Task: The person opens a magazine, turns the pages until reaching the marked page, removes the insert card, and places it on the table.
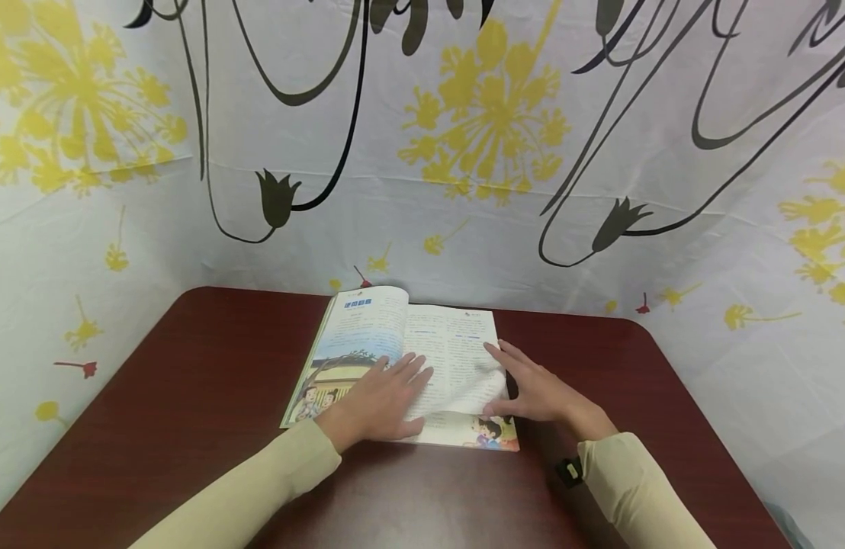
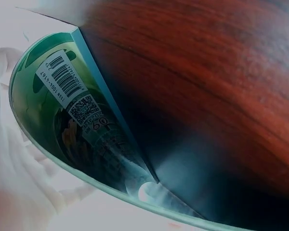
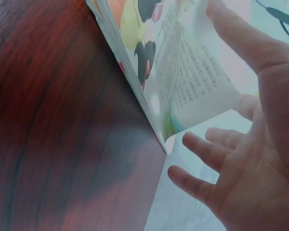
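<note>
An open magazine point(image 1: 457, 366) with printed columns and coloured drawings lies on the dark red-brown table. My left hand point(image 1: 388, 396) rests on it near the fold, fingers spread and the thumb close to the lower edge. At the page's right edge is my right hand point(image 1: 539, 389), thumb and forefinger wide apart. A page point(image 3: 202, 77) stands raised and bent in the right wrist view, the right hand's thumb and a finger at its edges. Past the left hand point(image 2: 14, 178), the left wrist view shows the curved back cover point(image 2: 33, 106) with a barcode label point(image 2: 65, 79).
The wooden table point(image 1: 210, 381) reaches back to a white cloth point(image 1: 326, 252) printed with yellow flowers and dark stems, which also hangs at both sides. A small black device point(image 1: 570, 472) sits under the right wrist, by the sleeve.
</note>
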A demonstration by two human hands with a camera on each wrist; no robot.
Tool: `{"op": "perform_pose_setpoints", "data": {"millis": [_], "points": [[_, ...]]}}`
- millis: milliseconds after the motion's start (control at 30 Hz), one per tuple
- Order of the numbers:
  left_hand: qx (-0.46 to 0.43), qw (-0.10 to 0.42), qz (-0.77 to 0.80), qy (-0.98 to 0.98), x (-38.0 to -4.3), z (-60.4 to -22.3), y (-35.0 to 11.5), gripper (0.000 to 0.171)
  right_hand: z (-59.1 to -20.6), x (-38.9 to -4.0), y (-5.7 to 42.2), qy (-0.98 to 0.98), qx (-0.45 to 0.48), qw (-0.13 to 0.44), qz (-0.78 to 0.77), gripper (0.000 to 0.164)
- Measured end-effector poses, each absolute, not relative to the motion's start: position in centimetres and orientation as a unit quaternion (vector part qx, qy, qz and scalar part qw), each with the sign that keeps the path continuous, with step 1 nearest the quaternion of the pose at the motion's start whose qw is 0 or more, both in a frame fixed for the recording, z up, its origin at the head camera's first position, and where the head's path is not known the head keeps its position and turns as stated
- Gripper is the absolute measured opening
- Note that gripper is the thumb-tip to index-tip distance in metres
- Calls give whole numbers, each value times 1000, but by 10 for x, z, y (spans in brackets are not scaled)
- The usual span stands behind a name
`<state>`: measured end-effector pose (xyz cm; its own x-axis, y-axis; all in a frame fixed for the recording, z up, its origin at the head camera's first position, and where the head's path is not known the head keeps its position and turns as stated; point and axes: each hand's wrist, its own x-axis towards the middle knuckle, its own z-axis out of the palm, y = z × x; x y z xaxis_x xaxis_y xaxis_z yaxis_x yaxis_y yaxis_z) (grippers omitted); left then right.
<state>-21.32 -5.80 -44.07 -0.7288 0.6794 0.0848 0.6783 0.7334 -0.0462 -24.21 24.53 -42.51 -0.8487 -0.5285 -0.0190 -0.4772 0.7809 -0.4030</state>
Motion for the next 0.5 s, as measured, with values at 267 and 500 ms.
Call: {"op": "perform_pose_setpoints", "data": {"millis": [267,500], "points": [[-360,68,-39,-930,-213,-437,-54,86,-426,-243,250,943,-255,72,-200,116],[-398,130,-29,-908,-215,-434,-54,102,-423,-245,256,941,-256,51,-215,117]]}}
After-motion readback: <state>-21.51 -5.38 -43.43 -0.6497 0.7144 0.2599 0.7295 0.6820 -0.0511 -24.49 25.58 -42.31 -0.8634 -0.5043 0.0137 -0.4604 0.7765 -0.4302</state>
